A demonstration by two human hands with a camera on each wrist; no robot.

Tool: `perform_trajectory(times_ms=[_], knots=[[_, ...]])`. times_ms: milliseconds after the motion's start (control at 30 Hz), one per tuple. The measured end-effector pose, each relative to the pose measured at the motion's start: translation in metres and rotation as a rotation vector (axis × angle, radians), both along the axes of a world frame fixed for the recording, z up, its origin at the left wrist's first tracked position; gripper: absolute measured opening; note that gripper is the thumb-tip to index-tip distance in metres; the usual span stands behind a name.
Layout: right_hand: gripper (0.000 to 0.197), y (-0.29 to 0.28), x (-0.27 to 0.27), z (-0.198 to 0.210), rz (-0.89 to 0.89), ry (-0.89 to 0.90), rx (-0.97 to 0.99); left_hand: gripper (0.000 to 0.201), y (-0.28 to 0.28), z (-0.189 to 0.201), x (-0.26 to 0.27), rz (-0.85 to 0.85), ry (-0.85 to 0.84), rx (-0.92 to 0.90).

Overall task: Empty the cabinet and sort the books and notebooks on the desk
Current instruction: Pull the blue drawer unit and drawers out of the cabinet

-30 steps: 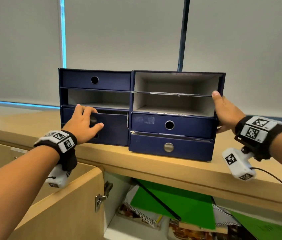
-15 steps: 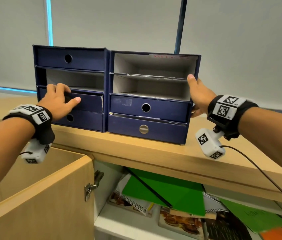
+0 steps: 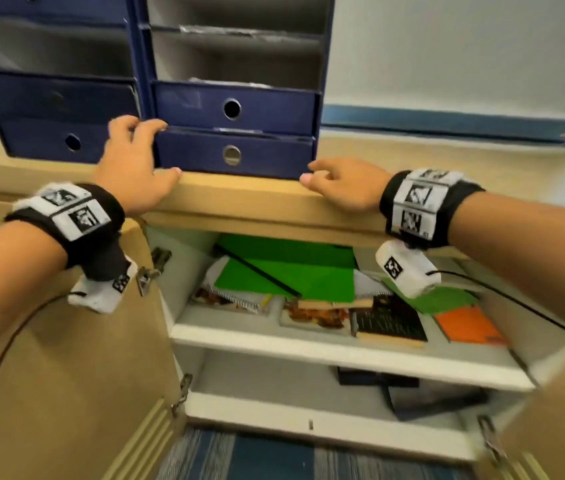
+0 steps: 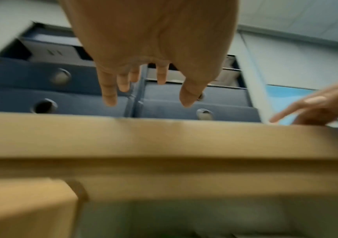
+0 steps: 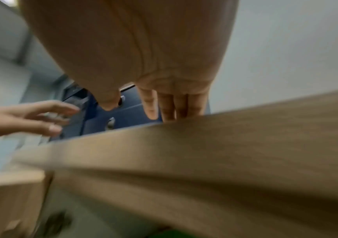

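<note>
Nearest the viewer, the cabinet (image 3: 308, 344) stood with both doors swung wide. Its upper shelf held the books and notebooks: a green folder (image 3: 294, 268) at twelve o'clock, a spiral notebook (image 3: 236, 296) at ten, a black book (image 3: 390, 322) at the middle, an orange book (image 3: 468, 325) at three. Something dark lay on the lower shelf; it was too blurred to name.

Above, both hands hovered at the desk (image 3: 239, 195) edge. The left hand (image 3: 132, 168) had its fingers spread and loose, holding nothing; the right hand (image 3: 343, 183) likewise, fingers relaxed and apart.

The sensible step, I judged, was to reach under the edge and lift the top folder flat with two hands.

Farther back, the blue drawer unit (image 3: 232, 109) took up the desk at twelve o'clock, crowding the sorting space.
</note>
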State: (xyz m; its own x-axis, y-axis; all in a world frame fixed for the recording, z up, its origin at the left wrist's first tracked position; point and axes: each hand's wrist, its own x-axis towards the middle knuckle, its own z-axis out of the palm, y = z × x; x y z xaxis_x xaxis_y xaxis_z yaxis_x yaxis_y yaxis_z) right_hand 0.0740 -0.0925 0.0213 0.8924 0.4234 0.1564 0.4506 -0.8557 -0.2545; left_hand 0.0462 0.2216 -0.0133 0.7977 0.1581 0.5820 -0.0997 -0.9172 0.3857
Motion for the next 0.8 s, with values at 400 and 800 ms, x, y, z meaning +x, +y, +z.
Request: perform_trajectory(times_ms=[400, 800], knots=[[0.027, -0.154, -0.089, -0.244, 0.005, 0.376, -0.404, 0.019, -0.154, -0.218, -0.069, -0.508, 0.725, 0.256], [0.042, -0.238, -0.032, -0.458, -0.227, 0.629, -0.616, 0.025, -0.169, -0.389, -0.025, -0.416, 1.209, 0.361]])
